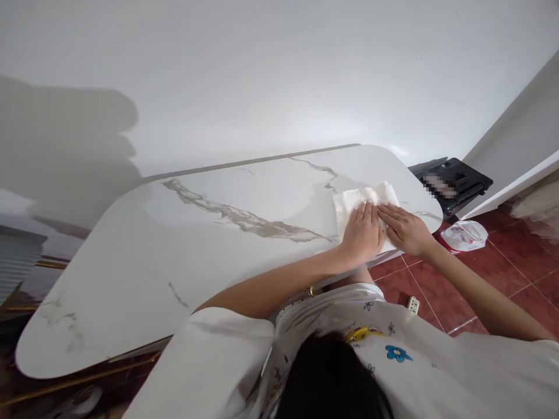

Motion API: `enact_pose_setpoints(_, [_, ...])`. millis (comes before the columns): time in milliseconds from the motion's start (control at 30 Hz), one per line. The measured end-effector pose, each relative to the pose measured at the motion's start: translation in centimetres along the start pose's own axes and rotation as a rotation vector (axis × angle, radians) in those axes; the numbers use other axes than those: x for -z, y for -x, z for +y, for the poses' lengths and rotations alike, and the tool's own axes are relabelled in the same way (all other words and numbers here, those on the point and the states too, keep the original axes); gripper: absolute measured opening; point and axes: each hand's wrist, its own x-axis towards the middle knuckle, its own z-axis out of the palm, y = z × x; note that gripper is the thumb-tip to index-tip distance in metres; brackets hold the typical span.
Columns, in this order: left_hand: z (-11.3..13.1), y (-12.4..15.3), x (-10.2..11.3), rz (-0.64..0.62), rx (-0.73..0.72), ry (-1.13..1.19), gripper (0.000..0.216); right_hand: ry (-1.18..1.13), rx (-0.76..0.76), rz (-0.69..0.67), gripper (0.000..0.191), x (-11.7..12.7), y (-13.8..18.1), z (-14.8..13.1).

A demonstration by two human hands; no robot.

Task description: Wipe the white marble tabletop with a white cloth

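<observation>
A white cloth (354, 199) lies flat on the right end of a white marble-patterned table (183, 244). My left hand (363, 231) rests palm down on the cloth, fingers stretched out and together. My right hand (404, 228) lies flat beside it, fingers extended over the cloth's right part. Both hands touch each other at the fingers and press on the cloth near the table's front right edge.
The table stands against a white wall (262, 75). To the right, a black device (454, 181) sits on the red tiled floor (502, 267), with a clear plastic bag (465, 234) near it. A small white object (413, 304) lies on the floor by the table.
</observation>
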Motion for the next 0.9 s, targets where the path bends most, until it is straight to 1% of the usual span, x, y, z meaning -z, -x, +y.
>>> enact_pose_setpoints(67, [0.8, 0.5, 0.1, 0.006, 0.000, -0.008, 0.057, 0.003, -0.008, 0.011, 0.048, 0.3, 0.9, -0.3])
enact_pose_setpoints(167, [2.3, 0.2, -0.1, 0.004, 0.000, -0.012, 0.058, -0.023, -0.015, 0.013, 0.048, 0.6, 2.1, 0.8])
enact_pose_setpoints(267, [4.1, -1.3, -0.7, 0.000, -0.023, 0.020, 0.060, -0.060, -0.041, 0.013, 0.049, 1.1, 3.5, 3.2])
enact_pose_setpoints(367, [5.7, -3.3, -1.3, 0.014, -0.039, 0.077, 0.061, -0.076, -0.104, 0.018, 0.052, 1.6, 4.4, 5.6])
enact_pose_setpoints(467, [6.2, -5.2, -1.8, 0.022, -0.031, 0.132, 0.062, -0.062, -0.156, 0.009, 0.054, 1.7, 4.2, 7.1])
enact_pose_setpoints(533, [5.7, -6.4, -2.1, 0.028, -0.024, 0.151, 0.062, -0.039, -0.171, -0.008, 0.054, 1.5, 3.2, 7.9])
enact_pose_setpoints(633, [4.1, -8.3, -2.4, 0.037, 0.000, 0.135, 0.061, -0.007, -0.156, -0.036, 0.053, 0.7, 0.5, 9.2])
enact_pose_setpoints(767, [1.1, -11.1, -2.6, 0.040, 0.059, 0.104, 0.059, -0.003, -0.101, -0.057, 0.053, -0.6, -4.0, 11.0])
enact_pose_setpoints(900, [-2.2, -13.6, -2.7, 0.047, 0.098, 0.078, 0.058, -0.008, -0.077, -0.100, 0.053, -1.9, -8.6, 12.6])
